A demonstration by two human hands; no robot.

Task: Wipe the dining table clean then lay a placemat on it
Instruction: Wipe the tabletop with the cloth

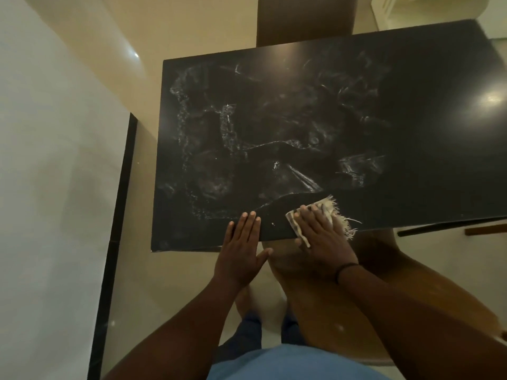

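We see the counter [411, 119], a dark glossy rectangular top, covered in whitish wet smears across its left and middle. A pale frayed cloth [333, 212] lies flat at its near edge, fringe pointing right, on a wiped dark strip.

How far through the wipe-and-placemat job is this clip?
Early. Done: only a dark streak-free strip near the cloth. In hand: the right hand presses the cloth flat on the table near its front edge; the left hand rests beside it. Left: whitish smears across most of the top; no placemat visible.
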